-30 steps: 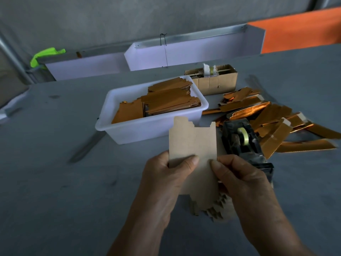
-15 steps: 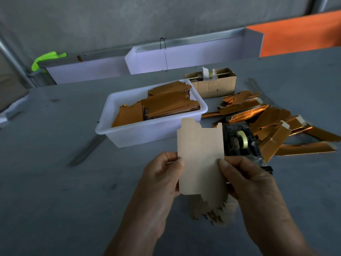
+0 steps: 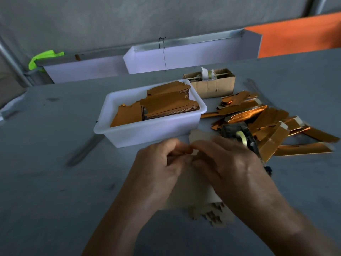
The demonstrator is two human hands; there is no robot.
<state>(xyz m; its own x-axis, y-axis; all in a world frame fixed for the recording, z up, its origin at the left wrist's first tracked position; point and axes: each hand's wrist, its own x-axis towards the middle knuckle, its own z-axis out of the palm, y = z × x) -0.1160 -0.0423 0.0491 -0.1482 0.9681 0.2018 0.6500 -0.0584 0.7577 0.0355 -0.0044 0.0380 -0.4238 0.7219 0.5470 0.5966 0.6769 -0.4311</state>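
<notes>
Your left hand (image 3: 158, 163) and right hand (image 3: 234, 163) have met over the card (image 3: 193, 187), both pinching it. Uneven pressure from the 2 could skew the fold.

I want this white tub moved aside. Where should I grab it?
Probably grip the tub by its overhanging rim at the left short end, coming from the left: gold cards and the tape dispenser crowd its right end.

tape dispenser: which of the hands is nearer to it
Right. The right hand is just in front-left of the tape dispenser; the left hand is farther left, across the cardboard blank both grip.
</notes>
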